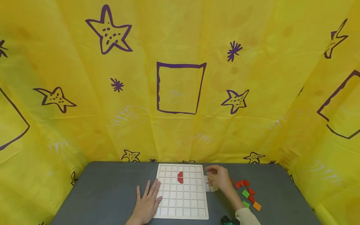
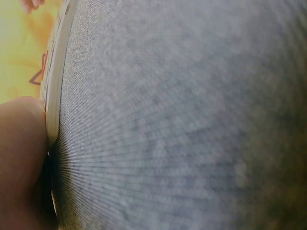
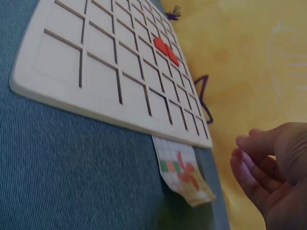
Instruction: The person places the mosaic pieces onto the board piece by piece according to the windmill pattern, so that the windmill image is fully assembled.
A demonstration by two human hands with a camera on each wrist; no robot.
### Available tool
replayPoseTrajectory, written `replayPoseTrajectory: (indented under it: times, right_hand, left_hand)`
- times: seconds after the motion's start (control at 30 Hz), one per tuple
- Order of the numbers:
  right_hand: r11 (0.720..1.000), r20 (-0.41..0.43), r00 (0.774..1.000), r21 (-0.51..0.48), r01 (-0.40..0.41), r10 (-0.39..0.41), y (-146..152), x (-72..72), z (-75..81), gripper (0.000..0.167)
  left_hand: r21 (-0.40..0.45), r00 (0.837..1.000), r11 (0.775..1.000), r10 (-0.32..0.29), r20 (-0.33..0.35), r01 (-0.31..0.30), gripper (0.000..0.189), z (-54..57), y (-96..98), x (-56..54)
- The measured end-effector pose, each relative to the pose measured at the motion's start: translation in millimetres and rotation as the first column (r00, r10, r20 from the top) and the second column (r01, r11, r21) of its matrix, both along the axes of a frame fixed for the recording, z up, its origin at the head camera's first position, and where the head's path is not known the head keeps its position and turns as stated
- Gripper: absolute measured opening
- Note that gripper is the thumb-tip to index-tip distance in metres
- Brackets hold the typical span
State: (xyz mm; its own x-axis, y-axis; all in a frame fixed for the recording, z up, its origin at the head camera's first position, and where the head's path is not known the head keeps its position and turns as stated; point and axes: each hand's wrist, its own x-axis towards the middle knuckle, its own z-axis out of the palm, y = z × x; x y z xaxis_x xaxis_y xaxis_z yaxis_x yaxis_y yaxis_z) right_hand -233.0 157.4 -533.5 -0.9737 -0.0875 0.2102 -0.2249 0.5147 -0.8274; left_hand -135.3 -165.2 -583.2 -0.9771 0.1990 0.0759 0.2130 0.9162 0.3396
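A white grid board [image 1: 171, 201] lies on the table, with two red quarter-round tiles [image 1: 180, 180] side by side in neighbouring cells, forming a half circle. My left hand [image 1: 146, 201] rests on the board's left edge with its fingers spread. My right hand [image 1: 220, 178] hovers over a small pattern card [image 1: 208, 185] at the board's right side. In the right wrist view its fingers are loosely bent, the thumb near the index finger, with nothing seen between them. The card [image 3: 180, 167], partly under the board, shows a red, green and orange figure.
Several red tiles [image 1: 251, 191], green tiles [image 1: 245, 193] and an orange tile [image 1: 257, 206] lie to the right of the right forearm. A dark object [image 1: 228, 220] is at the front edge near the right sleeve. Yellow cloth [image 1: 180, 131] surrounds the grey table [image 1: 107, 187].
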Motion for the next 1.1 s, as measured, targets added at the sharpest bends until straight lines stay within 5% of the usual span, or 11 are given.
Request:
replayPoseTrajectory:
  times: [0.3,0.7,1.1]
  right_hand:
    - [0.999,-0.029,0.998,0.017,0.049,-0.048,22.5,-1.6,-3.1,0.017]
    - [0.989,0.033,0.996,0.122,0.083,-0.087,58.9,-1.3,-8.5,0.022]
    - [0.959,0.125,0.992,0.283,-0.025,-0.011,85.0,1.1,-4.9,0.033]
  left_hand:
    - [0.015,0.992,1.000,0.002,-0.125,-0.001,0.058,-11.1,-2.2,-0.7]
    - [0.025,0.997,1.000,0.011,-0.074,-0.009,0.058,-12.8,-2.5,-1.6]
    - [0.022,0.990,1.000,0.011,-0.138,-0.008,0.057,-16.7,-3.1,-2.1]
